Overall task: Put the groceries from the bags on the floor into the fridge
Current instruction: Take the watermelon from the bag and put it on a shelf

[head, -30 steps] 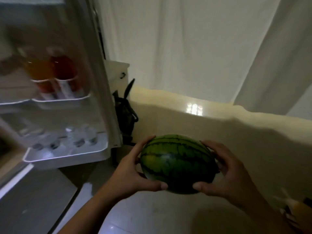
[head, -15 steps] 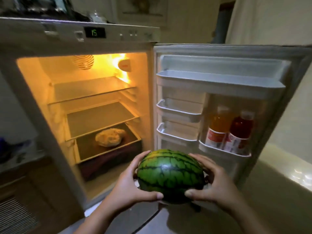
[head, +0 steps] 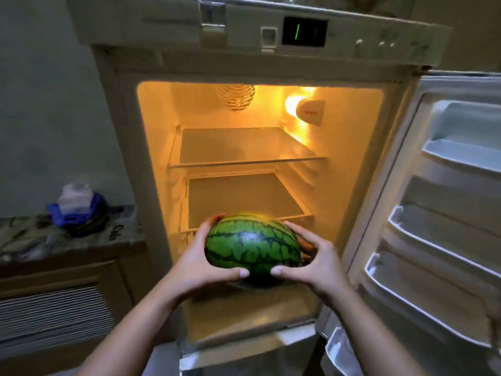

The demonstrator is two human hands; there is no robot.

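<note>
1. At the open mouth of the fridge (head: 122,109), in front of its lower shelves, you have the watermelon (head: 253,246) held in the air between both hands; it rests on nothing yet

2. Your left hand (head: 202,260) is closed around the melon's left end, fingers curled over the far side and the thumb pressed along the near lower edge

3. Your right hand (head: 315,263) mirrors it on the right end, thumb under the front, fingers wrapped behind; the two thumbs nearly meet below the fruit

4. Both forearms reach up and forward from the bottom of the view, wrists turned inward, so the load sits between your palms rather than on your fingertips

5. Expect it to be heavy for its size, rigid, and smooth enough on the rind to slip; it is round, so it will likely roll once set down. It should not crush, but a drop could split it

6. Keep the hold at the two ends with some support underneath, as you have it; a one-handed grip looks unwise

7. The upper glass shelf (head: 244,146) and the middle glass shelf (head: 241,199) both look bare, and the fridge door (head: 444,213) stands open at the right, its racks close to your right elbow
</note>
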